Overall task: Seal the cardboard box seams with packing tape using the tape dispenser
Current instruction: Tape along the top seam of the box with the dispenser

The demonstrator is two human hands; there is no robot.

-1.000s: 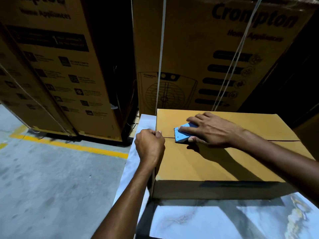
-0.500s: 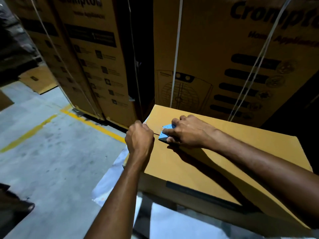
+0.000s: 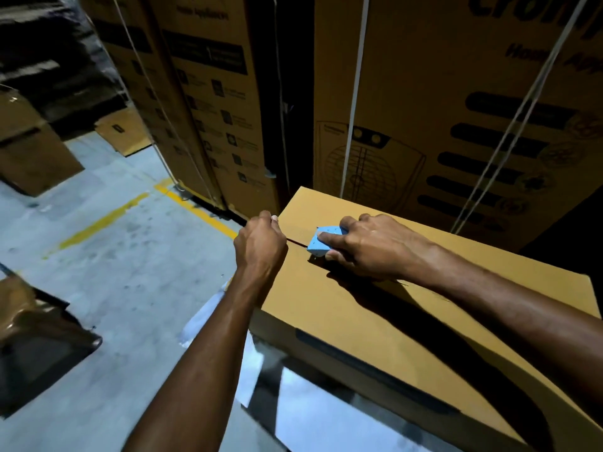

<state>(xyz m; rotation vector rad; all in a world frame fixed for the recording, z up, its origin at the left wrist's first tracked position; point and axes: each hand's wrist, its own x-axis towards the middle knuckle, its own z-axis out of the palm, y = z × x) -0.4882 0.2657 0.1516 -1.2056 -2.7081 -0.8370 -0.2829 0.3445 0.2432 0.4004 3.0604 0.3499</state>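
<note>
A plain brown cardboard box (image 3: pixel 375 321) lies flat on a marble-patterned table, its centre seam running from the left edge toward the right. My right hand (image 3: pixel 368 249) grips a small blue tape dispenser (image 3: pixel 321 243) pressed on the seam near the box's left end. At the box's left edge my left hand (image 3: pixel 261 246) is curled in a fist, fingers pinching the tape end where the seam meets the edge. The tape itself is barely visible between the two hands.
Tall printed appliance cartons (image 3: pixel 456 102) with white straps stand right behind the box. More cartons (image 3: pixel 208 102) stand to the left. A marble table top (image 3: pixel 310 415) shows below the box. Grey floor with yellow lines (image 3: pixel 107 216) and loose cardboard (image 3: pixel 36 347) lie left.
The view has swung left and tilted. My right hand with the dispenser has stayed near the box's left end, and my left fist stays at the edge.
</note>
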